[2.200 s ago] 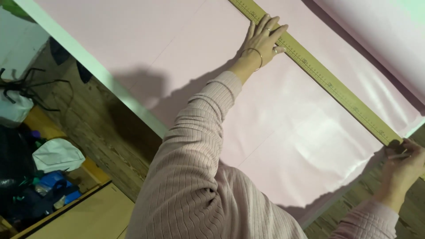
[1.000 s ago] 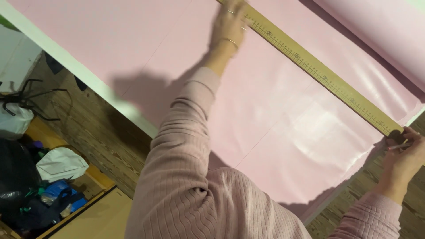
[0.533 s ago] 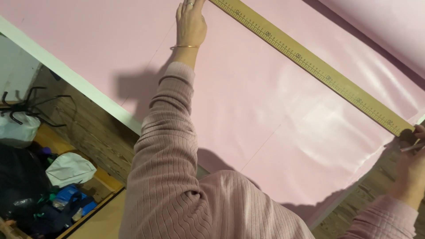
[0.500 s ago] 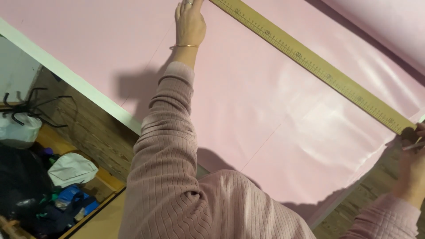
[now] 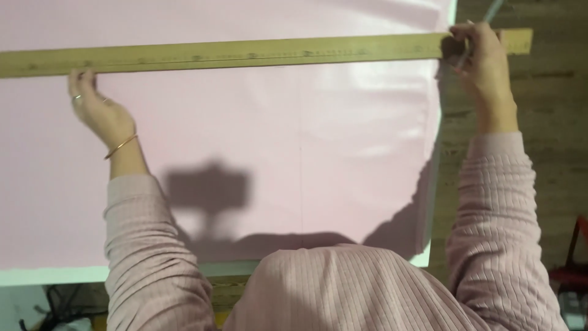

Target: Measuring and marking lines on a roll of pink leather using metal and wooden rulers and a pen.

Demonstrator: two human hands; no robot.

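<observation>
A long yellow-green wooden ruler lies straight across a wide pink sheet spread on a table. My left hand, with rings and a thin bangle, presses its fingertips against the ruler's near edge toward the left end. My right hand rests at the ruler's right end, at the sheet's right edge, gripping a thin pen that points down at the ruler. Both arms wear pink ribbed sleeves.
The table's pale green edge shows under the sheet at the near side. A wooden plank floor lies to the right. A red object sits at the lower right, dark cables at the lower left.
The view has swung round, so the ruler now runs level instead of diagonally. My left hand has slid further along the ruler toward its far end. My right hand stays at the other end.
</observation>
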